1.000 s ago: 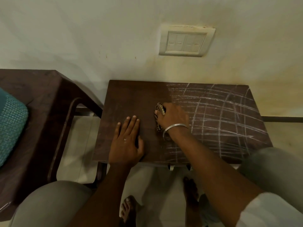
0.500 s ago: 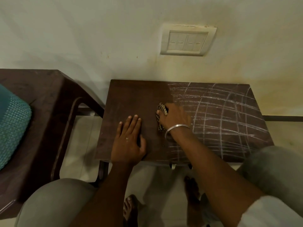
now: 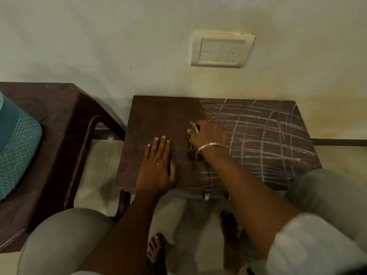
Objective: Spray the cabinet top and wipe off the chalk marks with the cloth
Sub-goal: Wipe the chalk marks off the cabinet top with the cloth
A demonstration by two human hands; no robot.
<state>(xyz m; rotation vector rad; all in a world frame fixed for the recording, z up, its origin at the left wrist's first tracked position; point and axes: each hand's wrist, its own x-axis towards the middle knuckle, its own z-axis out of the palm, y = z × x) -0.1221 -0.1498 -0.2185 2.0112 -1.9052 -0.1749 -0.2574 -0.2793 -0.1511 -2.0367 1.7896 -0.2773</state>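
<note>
The dark brown cabinet top (image 3: 158,116) stands against the wall. Its left half is free of chalk, while white criss-cross chalk marks (image 3: 264,139) cover the right half. My right hand (image 3: 208,135), with a metal bangle on the wrist, grips a checked cloth (image 3: 192,130) and presses it onto the top at the border of the chalked area. Most of the cloth is hidden under that hand. My left hand (image 3: 156,167) lies flat with straight fingers on the front left part of the top. No spray bottle is in view.
A dark plastic chair (image 3: 65,135) stands to the left, with a teal patterned cushion (image 3: 15,151) on it. A switch plate (image 3: 221,49) is on the wall above the cabinet. My knees and bare feet are below the cabinet's front edge.
My right hand with the cloth has shifted slightly up and to the right toward the chalk. My left hand stays flat in the same place.
</note>
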